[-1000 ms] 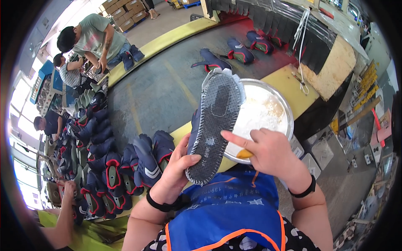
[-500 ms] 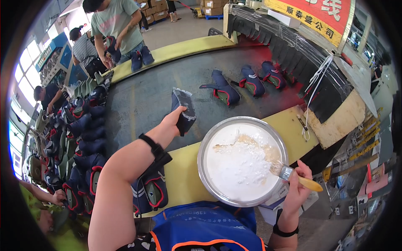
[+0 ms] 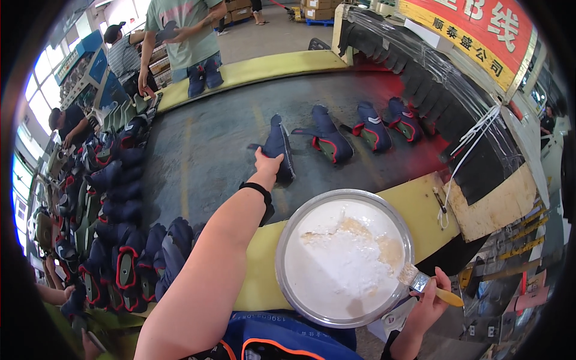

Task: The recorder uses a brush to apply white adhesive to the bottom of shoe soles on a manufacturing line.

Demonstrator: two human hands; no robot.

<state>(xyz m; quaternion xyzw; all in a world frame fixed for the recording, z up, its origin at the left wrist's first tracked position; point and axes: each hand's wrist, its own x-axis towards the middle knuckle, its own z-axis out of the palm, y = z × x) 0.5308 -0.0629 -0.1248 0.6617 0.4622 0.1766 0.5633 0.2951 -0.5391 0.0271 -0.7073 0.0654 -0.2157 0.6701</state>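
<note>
Plainly, left hand (image 3: 269,166): clamped on the near end of a navy fabric shoe upper (image 3: 277,139), some fingers hidden behind it.
Held shoe: at 11 o'clock from the round silver metal basin (image 3: 279,255), above a flat dark-grey belt (image 3: 204,150); whether its end touches, I cannot tell.
Right hand (image 3: 429,298): fingers wrapped around the yellow handle of a flat paintbrush (image 3: 422,282) with pale bristles, between 3 and 4 o'clock; whether the bristle tips touch the white paste (image 3: 342,264) is hard to make out.
Basin: on the pale-yellow tabletop (image 3: 259,264), holding the paste.
Other uppers: three navy, red-edged shoes (image 3: 333,139), from 2 to 3 o'clock of the held one; a dark shape beyond is lost in red glow.
Shoe heap: navy and red pieces (image 3: 127,264) at 9 o'clock, partly covered by the left forearm.
Person opposite: green shirt (image 3: 189,36) at 11 o'clock, head cut off by the upper edge.
</note>
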